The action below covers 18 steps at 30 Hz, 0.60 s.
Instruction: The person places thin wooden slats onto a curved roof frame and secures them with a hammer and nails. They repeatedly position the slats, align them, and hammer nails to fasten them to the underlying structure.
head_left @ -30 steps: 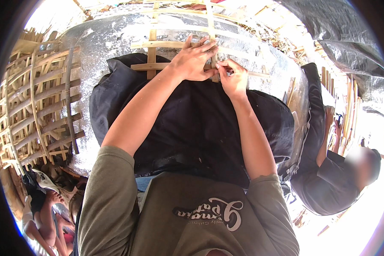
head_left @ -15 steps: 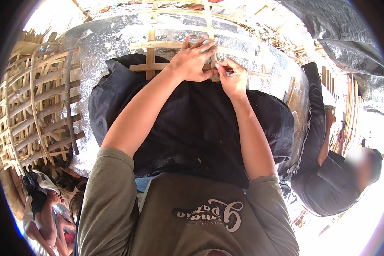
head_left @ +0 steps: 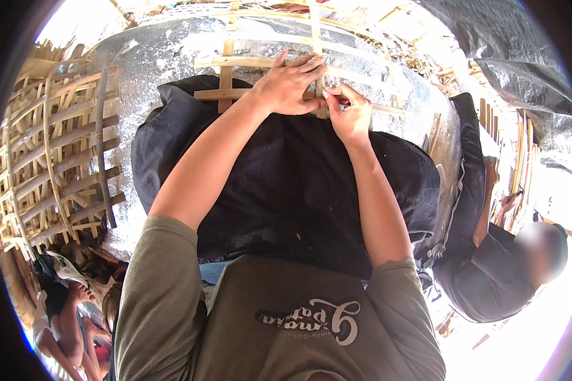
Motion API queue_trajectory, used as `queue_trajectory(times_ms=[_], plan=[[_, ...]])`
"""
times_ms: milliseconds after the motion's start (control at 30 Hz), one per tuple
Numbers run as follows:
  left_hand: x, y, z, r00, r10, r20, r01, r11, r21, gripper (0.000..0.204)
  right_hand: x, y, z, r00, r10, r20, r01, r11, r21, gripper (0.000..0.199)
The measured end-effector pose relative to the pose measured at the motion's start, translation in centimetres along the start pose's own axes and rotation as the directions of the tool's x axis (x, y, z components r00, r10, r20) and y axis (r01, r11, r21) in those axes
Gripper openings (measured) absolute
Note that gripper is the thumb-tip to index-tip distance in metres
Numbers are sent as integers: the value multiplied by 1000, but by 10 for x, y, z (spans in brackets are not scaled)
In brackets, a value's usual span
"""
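Observation:
A flat lattice of pale bamboo strips point(head_left: 226, 44) lies in front of me, its near edge over a dark cloth point(head_left: 286, 184) across my lap. My left hand point(head_left: 285, 89) rests on the lattice, fingers stretched over a crosswise strip and thumb reaching toward my right hand. At the near crossing beside the right-hand lengthwise strip, my right hand point(head_left: 349, 114) is closed in a pinch. Whatever its fingertips hold is too small to make out. My palm and fingers partly cover the crossings there.
A finished-looking woven bamboo panel point(head_left: 57, 159) leans at the left. A shiny grey sheet point(head_left: 152, 54) spreads beneath the lattice. A person in dark clothes point(head_left: 489, 273) sits at the right, near upright bamboo sticks point(head_left: 521, 171). Another person's legs point(head_left: 70, 324) show at lower left.
The lattice and both my hands sit slightly higher in the picture. My right hand keeps its pinch, and my left stays spread on the strips.

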<state>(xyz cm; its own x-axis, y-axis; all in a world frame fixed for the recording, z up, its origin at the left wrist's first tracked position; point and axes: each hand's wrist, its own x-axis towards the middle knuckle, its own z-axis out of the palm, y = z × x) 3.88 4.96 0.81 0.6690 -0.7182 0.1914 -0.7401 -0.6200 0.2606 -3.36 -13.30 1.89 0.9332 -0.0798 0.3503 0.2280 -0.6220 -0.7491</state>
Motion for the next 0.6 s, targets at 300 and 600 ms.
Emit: queue_trajectory(times_ms=[300,600], plan=[[0,1,3,1000,-15,-3,15,1000,10,83,0,0,1,1000,0,-19,0,1000,14,5],[1,3,3,999,-31,-14,31,1000,1,81,1,-1,-2,1000,23,-14,-22,1000,8,6]])
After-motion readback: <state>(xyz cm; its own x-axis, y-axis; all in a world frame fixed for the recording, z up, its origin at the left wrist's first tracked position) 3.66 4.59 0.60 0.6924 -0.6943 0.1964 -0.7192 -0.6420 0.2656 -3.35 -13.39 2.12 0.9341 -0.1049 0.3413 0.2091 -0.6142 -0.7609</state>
